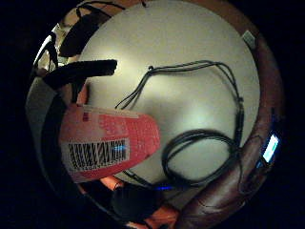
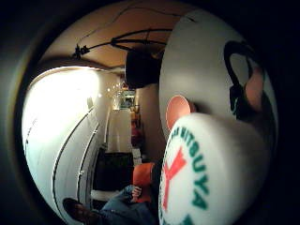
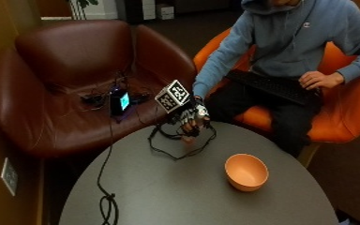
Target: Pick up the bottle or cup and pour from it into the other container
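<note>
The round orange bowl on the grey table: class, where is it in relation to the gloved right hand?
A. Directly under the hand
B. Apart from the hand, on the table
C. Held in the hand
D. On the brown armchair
B: the round orange bowl stands alone on the round grey table, clear of the gloved right hand.

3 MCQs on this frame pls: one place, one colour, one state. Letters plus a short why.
1. Where is the bowl?
A. on the round table
B. on the brown armchair
C. in the person's lap

2. What colour is the bowl?
A. blue
B. orange
C. white

3. What is the gloved right hand doing?
A. lying flat on the table
B. gripping a red-labelled container
C. resting in the bowl

Key: 1 A, it stands on the tabletop; 2 B, orange inside and out; 3 B, the palm view shows the container against the palm, fingers curled in the outside view.
</note>
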